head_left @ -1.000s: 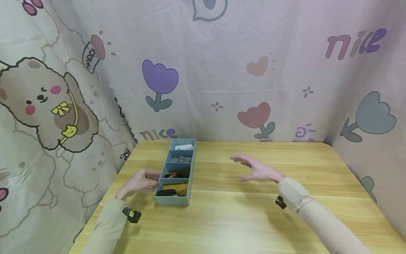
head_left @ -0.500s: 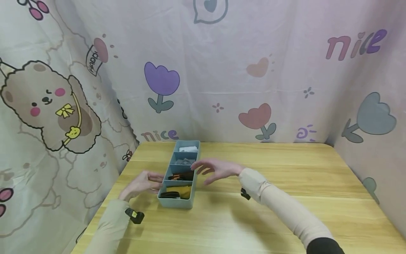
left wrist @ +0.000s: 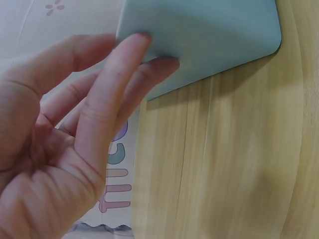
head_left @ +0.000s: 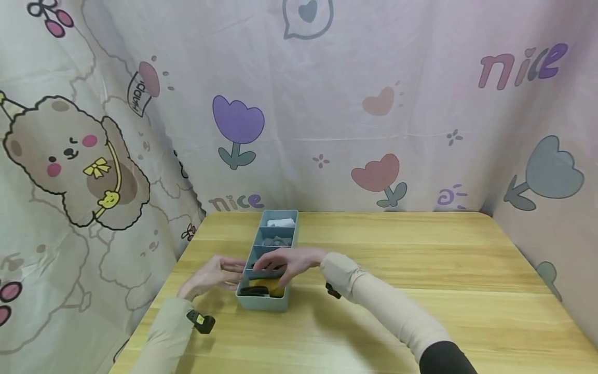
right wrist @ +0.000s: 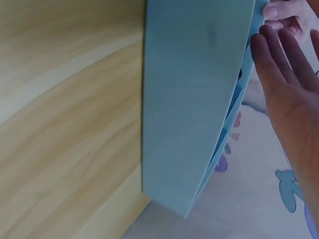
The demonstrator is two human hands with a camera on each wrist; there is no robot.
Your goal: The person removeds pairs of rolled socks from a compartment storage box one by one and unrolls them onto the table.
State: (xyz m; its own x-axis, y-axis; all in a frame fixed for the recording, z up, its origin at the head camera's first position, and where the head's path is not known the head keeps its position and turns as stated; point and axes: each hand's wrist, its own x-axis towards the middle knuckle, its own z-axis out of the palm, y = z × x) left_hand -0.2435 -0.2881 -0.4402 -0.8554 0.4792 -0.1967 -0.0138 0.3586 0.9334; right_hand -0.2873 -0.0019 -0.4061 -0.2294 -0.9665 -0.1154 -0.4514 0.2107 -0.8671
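A long blue-grey divided storage box (head_left: pixel 263 304) stands on the table, left of the middle. My left hand (head_left: pixel 216 272) is at its left side; in the left wrist view, fingertips (left wrist: pixel 167 64) touch the outer wall. My right hand (head_left: pixel 296 258) reaches over the box from the right, fingers down toward the second compartment from the front, largely covering the dark contents there. The front compartment has a mustard-yellow cloth-like item (head_left: pixel 275 286) and a black item (head_left: pixel 254 291). Farther back lie a grey bundle (head_left: pixel 276 241) and a white one (head_left: pixel 281 223).
The wooden table (head_left: pixel 397 291) extends right of the box and in front of it. A printed curtain (head_left: pixel 308 104) hangs behind the table and along both sides. Each sleeve carries a small black camera, such as the left one (head_left: pixel 202 322).
My right hand has swung left from above the table to over the box. The left hand stays at the box's left side. The whole view has shifted slightly.
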